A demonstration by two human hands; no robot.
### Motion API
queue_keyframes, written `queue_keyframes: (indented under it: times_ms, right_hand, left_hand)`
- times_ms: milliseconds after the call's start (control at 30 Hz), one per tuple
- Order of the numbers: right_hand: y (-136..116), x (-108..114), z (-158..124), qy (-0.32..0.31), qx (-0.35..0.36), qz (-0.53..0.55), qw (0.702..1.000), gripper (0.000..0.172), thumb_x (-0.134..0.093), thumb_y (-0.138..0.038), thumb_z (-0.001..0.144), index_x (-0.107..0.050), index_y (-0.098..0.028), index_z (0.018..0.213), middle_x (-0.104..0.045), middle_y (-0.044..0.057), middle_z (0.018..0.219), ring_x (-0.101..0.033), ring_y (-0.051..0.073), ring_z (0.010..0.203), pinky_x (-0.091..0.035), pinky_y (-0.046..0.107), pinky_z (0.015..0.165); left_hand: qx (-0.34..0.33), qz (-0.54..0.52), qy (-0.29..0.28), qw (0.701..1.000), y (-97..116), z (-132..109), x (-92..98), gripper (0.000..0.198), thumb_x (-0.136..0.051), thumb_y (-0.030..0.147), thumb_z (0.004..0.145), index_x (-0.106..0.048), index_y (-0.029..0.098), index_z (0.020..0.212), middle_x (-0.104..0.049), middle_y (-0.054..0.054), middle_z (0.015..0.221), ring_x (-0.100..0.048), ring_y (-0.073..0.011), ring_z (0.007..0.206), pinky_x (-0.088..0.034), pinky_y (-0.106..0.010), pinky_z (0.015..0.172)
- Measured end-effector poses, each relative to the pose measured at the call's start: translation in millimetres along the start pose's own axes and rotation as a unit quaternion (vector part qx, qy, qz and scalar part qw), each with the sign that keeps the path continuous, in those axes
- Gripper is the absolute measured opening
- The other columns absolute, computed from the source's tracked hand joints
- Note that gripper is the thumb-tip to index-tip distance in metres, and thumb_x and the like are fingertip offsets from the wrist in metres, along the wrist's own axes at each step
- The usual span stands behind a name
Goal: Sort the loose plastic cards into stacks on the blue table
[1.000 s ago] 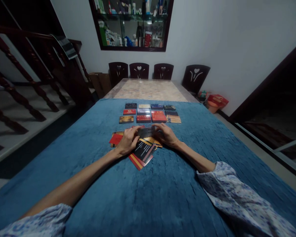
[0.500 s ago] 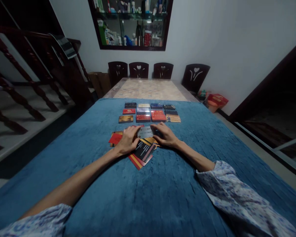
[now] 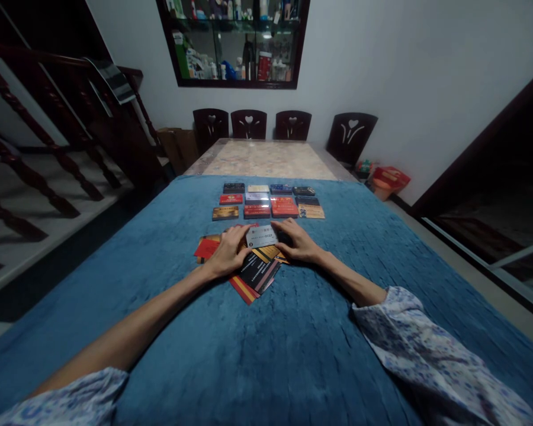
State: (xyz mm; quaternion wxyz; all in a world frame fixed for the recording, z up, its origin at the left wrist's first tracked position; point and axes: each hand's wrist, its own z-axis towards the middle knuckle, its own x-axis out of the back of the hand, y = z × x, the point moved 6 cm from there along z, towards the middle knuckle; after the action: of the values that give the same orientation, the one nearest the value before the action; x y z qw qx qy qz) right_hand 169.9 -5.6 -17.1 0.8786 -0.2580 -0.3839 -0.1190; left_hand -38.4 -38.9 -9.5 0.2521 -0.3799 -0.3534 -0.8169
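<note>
A silver-grey card (image 3: 262, 236) with printed lettering is held flat between my two hands. My left hand (image 3: 230, 251) grips its left edge, thumb near and fingers at the far side. My right hand (image 3: 298, 241) pinches the right edge, its fingers curled. Beneath lies a loose fanned pile: a black card (image 3: 258, 272) with white print, a yellow striped card (image 3: 266, 253), a red card (image 3: 206, 248) poking out left of my left hand, and a red-and-yellow card (image 3: 244, 289) nearest me. My hands hide part of the pile.
Beyond my hands stand neat card stacks in rows, among them an orange-red stack (image 3: 284, 207), a gold stack (image 3: 225, 213) and a red stack (image 3: 256, 211). A blue cloth (image 3: 266, 355) covers the near table. Dark chairs (image 3: 249, 124) line the far end.
The silver-grey card stays between both hands and looks slightly more tilted towards me. My hands have barely moved; the whole view has shifted a little.
</note>
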Motion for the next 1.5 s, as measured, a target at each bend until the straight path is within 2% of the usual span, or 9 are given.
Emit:
queue_keyframes:
  times_ms: [167,367,667,1133,1500]
  right_hand:
    - [3.9,0.4,1.1,0.005,-0.012,0.019,1.0,0.063,-0.058,-0.051,0.094,-0.05,-0.018,0.147,-0.067,0.015,0.114,-0.052,0.03,0.1,-0.049,0.052,0.09]
    - [6.6,1.9,2.4,0.003,-0.022,0.034,0.999,0.058,-0.062,-0.05,0.092,-0.056,-0.019,0.141,-0.069,0.013,0.106,-0.054,0.029,0.097,-0.049,0.05,0.089]
    - [6.5,2.3,1.9,0.004,-0.032,0.033,0.999,0.054,-0.065,-0.045,0.091,-0.059,-0.021,0.138,-0.069,0.011,0.103,-0.054,0.028,0.097,-0.048,0.048,0.087]
    - [4.7,4.2,3.7,-0.003,-0.036,0.035,0.999,0.054,-0.068,-0.046,0.09,-0.061,-0.02,0.137,-0.068,0.012,0.108,-0.053,0.029,0.099,-0.048,0.05,0.09]
    - [3.8,6.4,7.7,-0.02,-0.05,0.036,0.998,0.053,-0.072,-0.039,0.085,-0.063,-0.019,0.134,-0.068,0.011,0.108,-0.053,0.028,0.099,-0.048,0.048,0.091]
  left_hand:
    - [0.002,-0.014,0.0,1.0,-2.0,0.1,-0.3,0.059,-0.064,0.018,0.087,-0.049,0.018,0.144,-0.064,-0.014,0.13,-0.057,-0.0296,0.122,-0.046,-0.052,0.107]
    - [0.0,-0.009,0.014,1.0,-4.1,0.2,-0.9,0.059,-0.064,0.016,0.087,-0.05,0.019,0.144,-0.064,-0.014,0.13,-0.059,-0.029,0.121,-0.048,-0.052,0.107]
    - [0.004,-0.011,0.029,0.999,-5.3,0.6,1.1,0.05,-0.065,0.018,0.086,-0.055,0.018,0.135,-0.065,-0.013,0.125,-0.06,-0.0286,0.117,-0.05,-0.05,0.104]
    - [0.032,-0.027,0.014,0.999,-3.6,2.3,4.4,0.043,-0.065,0.019,0.086,-0.057,0.017,0.128,-0.064,-0.011,0.118,-0.058,-0.0281,0.113,-0.049,-0.048,0.101]
    - [0.049,-0.021,0.0,0.999,-3.6,6.3,8.2,0.043,-0.067,0.02,0.084,-0.06,0.019,0.126,-0.065,-0.01,0.115,-0.059,-0.0275,0.109,-0.049,-0.047,0.1]
